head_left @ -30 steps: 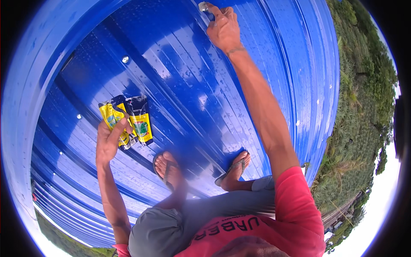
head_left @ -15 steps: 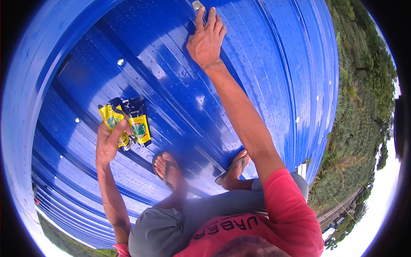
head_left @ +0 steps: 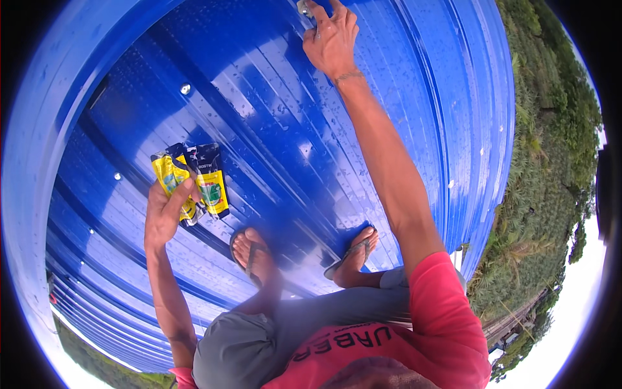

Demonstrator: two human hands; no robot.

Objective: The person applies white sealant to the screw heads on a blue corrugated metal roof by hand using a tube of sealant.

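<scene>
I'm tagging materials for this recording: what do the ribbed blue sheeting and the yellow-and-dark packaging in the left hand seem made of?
Blue sheeting: probably painted metal, glossy, given its bright reflections and formed ridges.
Packaging: likely thin, shiny film, judging by its creases; plastic or foil laminate, I can't tell.

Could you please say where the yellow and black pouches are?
The pouches are left of centre in the head view, held in the left hand, over blue ribbed metal roofing.

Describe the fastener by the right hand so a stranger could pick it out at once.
On the blue ribbed sheeting, find the right hand near the picture's top edge. The pale, roundish fastener sits just left of its fingers, the only fastener in view with fingers beside it.
</scene>
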